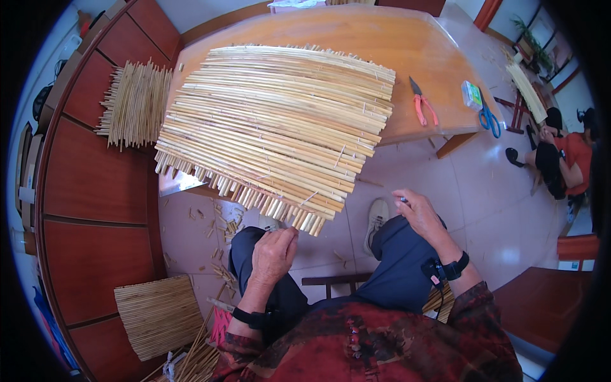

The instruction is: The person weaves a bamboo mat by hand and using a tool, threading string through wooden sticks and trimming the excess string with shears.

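A large mat of pale reed stalks [273, 127], bound with thin thread, lies on the wooden table [420, 57] and juts over its near edge. My left hand [273, 253] is closed just below the mat's near corner, its fingertips close to the uneven stalk ends. Whatever it pinches, if anything, is hidden. My right hand [420, 216] hovers above my right knee, apart from the mat, with fingers curled together. A small dark, shiny thing shows at its fingers, too small to name. Short thread ends stick up along the mat's right side.
Red-handled pliers [422, 107], blue scissors [489, 121] and a small clear box [471, 95] lie on the table's right. A stalk bundle [135, 105] is at left; another mat [159, 315] leans below the red cabinet [95, 172]. Offcuts [226, 223] litter the floor. Another person [573, 159] sits far right.
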Demonstrator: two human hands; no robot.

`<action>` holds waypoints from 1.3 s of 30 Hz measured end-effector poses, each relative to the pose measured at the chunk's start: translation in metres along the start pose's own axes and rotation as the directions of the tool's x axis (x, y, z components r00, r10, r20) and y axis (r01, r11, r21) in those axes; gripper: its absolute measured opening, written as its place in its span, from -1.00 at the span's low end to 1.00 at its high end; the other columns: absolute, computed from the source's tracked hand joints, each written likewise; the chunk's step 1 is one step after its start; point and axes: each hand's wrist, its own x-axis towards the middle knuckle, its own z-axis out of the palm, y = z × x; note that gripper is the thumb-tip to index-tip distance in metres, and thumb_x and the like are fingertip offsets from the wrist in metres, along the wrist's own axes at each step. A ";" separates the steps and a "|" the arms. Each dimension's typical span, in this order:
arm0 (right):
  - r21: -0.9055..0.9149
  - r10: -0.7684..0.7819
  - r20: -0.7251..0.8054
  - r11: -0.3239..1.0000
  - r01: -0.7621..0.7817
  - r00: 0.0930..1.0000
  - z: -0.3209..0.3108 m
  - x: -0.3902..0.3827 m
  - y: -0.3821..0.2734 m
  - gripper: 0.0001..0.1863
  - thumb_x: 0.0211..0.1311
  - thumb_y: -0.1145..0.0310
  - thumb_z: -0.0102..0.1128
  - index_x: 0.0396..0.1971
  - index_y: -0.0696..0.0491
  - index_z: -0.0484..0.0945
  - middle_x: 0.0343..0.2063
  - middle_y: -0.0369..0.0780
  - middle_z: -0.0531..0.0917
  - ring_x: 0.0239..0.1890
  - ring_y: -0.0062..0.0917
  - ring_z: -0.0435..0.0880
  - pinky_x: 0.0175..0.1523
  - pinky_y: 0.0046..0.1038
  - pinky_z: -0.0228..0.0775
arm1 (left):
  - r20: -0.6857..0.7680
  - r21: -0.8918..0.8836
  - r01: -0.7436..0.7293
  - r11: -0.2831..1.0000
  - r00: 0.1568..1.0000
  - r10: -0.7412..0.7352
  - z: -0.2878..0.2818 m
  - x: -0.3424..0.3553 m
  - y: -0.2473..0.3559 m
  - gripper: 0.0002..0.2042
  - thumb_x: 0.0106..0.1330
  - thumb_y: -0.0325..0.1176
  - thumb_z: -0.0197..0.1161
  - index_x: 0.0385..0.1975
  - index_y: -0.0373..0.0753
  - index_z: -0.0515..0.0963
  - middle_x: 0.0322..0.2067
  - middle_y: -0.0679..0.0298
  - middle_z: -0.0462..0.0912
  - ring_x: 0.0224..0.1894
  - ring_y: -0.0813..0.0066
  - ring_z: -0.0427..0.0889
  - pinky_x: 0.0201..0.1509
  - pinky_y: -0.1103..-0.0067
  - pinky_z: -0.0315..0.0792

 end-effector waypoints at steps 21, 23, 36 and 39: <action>-0.550 -0.196 -0.584 0.810 -0.206 0.787 -0.096 0.165 0.014 -0.72 0.16 0.23 -0.01 -0.28 0.11 0.53 -0.32 -0.02 0.56 -0.22 -0.12 0.52 -0.12 -0.25 0.38 | 0.129 0.012 -0.025 1.000 0.991 0.024 0.001 0.008 0.005 -0.89 0.07 -0.38 0.21 -0.57 -0.23 0.44 -0.63 0.21 0.49 -0.54 0.21 0.51 -0.41 0.38 0.37; -0.618 -0.200 -0.532 0.756 -0.215 0.823 -0.101 0.177 0.025 -0.71 0.18 0.21 -0.04 -0.31 0.09 0.55 -0.37 -0.03 0.58 -0.27 -0.11 0.55 -0.17 -0.23 0.39 | 0.151 0.031 -0.033 0.999 0.988 0.028 -0.002 0.007 0.007 -0.90 0.07 -0.38 0.20 -0.54 -0.23 0.45 -0.60 0.20 0.51 -0.51 0.22 0.52 -0.39 0.38 0.38; 0.410 0.109 -0.384 0.910 0.063 0.917 -0.085 0.069 0.011 -0.87 0.21 0.43 0.00 -0.26 0.12 0.39 -0.69 -0.36 0.38 -0.71 -0.73 0.31 -0.64 -0.68 0.10 | 0.119 -0.076 -0.100 0.992 0.987 0.109 0.006 -0.001 0.001 -0.88 0.11 -0.37 0.18 -0.42 -0.26 0.49 -0.56 0.15 0.54 -0.47 0.20 0.55 -0.35 0.40 0.42; 0.475 0.072 -0.253 0.878 0.059 0.965 -0.044 -0.004 -0.024 -0.88 0.23 0.44 -0.02 -0.25 0.11 0.39 -0.67 -0.38 0.35 -0.70 -0.78 0.26 -0.63 -0.72 0.08 | 0.275 -0.338 0.115 0.934 0.961 -0.019 0.013 -0.017 0.009 -0.79 0.21 -0.31 0.11 -0.21 -0.23 0.50 -0.40 0.14 0.60 -0.33 0.19 0.59 -0.25 0.42 0.46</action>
